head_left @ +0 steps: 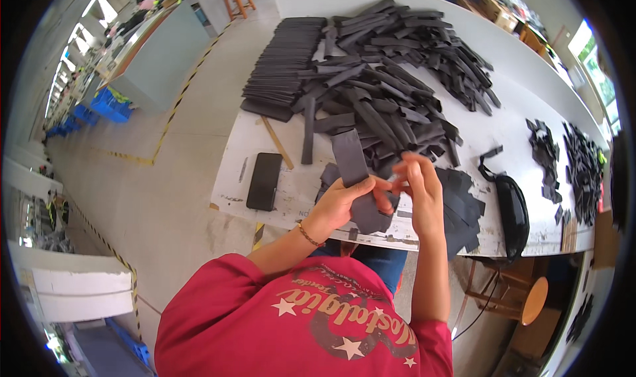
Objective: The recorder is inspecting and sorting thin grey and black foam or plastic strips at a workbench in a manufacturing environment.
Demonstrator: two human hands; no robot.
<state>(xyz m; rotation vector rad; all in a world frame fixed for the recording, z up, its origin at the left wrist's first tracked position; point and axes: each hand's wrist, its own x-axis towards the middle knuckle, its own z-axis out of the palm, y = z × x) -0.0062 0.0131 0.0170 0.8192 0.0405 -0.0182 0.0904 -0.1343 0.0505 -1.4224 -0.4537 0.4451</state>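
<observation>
— What did the worker's left hand (338, 201) hold?
— It gripped a flat dark-grey rectangular strip (350, 157) upright above the white table's (503, 129) near edge.
— And the right hand (421, 188)?
— Its fingers pinched that strip's lower edge, beside the black phone (264, 180).

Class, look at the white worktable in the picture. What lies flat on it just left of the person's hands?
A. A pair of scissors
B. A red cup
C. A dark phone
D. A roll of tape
C: a dark phone lies flat on the white table, left of the left hand, which holds a black strip.
</observation>
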